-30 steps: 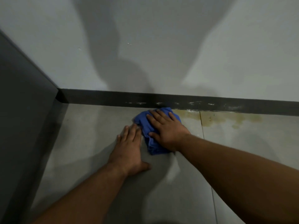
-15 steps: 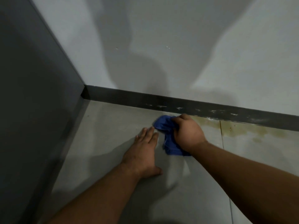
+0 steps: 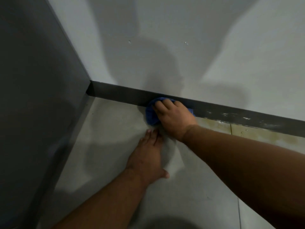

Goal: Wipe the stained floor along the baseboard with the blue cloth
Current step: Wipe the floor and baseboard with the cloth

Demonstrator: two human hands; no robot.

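Your one blue cloth (image 3: 151, 113) is bunched into a crumpled wad, deep blue with soft folds, and it sits where the floor (image 3: 107, 146) meets the dark baseboard (image 3: 123, 95), pushed up against the board's lower face. Most of it is hidden under your right hand (image 3: 173, 116); only its left side and a strip along the top show. Your right fingers (image 3: 162, 105) curl down over the wad and press it to the baseboard, grasping the cloth.

Your left hand (image 3: 146, 156) lies flat on the floor just behind the cloth, fingers released and held together, fingertips near the wad but apart from it.

To the right of the cloth, one yellowish-brown stain (image 3: 219, 125) runs along the floor at the foot of the baseboard, crossing a tile joint. The baseboard above that stretch carries pale scuffs. Left of the cloth the floor is plain grey and meets a single dark panel (image 3: 36, 96) at the corner. Behind the baseboard rises one pale wall (image 3: 214, 47), crossed by shadows.
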